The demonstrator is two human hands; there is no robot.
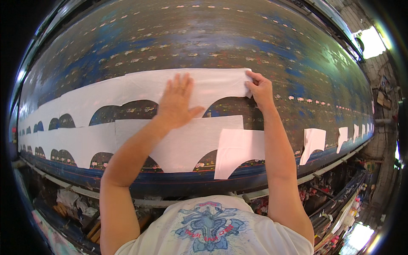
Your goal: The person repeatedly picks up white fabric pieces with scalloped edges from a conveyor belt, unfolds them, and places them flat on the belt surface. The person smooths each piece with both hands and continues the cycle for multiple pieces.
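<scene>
A white cut fabric piece [212, 85] with curved cut-outs along its lower side lies on the long, paint-stained table [238, 38]. My left hand [177, 100] rests flat on it, fingers stretched out and a ring on one finger. At its upper right corner, my right hand [260, 90] pinches the edge between thumb and fingers. Nearer to me lies a second white fabric piece [178, 144], partly behind my left forearm. A folded white piece [229, 153] overlaps its right end and passes behind my right forearm.
More white pieces [63, 138] run in two rows toward the left. Several small folded white pieces [313, 144] sit spaced along the near edge on the right. A rail [76, 191] borders the table's near side, with cluttered shelving [335, 212] below it.
</scene>
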